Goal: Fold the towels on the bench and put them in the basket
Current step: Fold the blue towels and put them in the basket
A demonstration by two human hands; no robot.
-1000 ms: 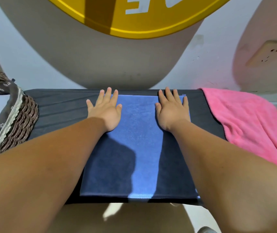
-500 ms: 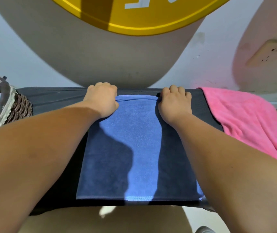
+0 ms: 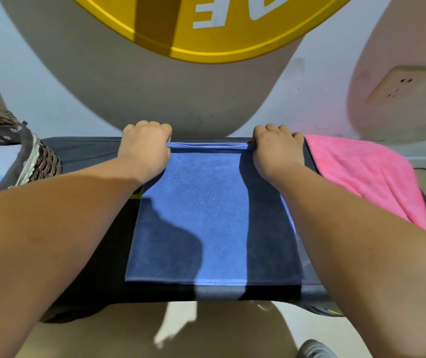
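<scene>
I see left hand (image 3: 144, 151) and right hand (image 3: 276, 151) fisted on the blue towel (image 3: 206, 215), gripping its far corners. Pink towel (image 3: 367, 177) lies right; basket (image 3: 38, 161) left on the surface (image 3: 85, 153).

both arms reach forward, left hand (image 3: 145, 148) and right hand (image 3: 276, 151) curled into fists.

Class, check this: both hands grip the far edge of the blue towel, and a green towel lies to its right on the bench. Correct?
Not quite: the towel to the right is pink, not green, as the head view shows. Both hands, left and right, do grip the blue towel's far edge on the bench.
</scene>
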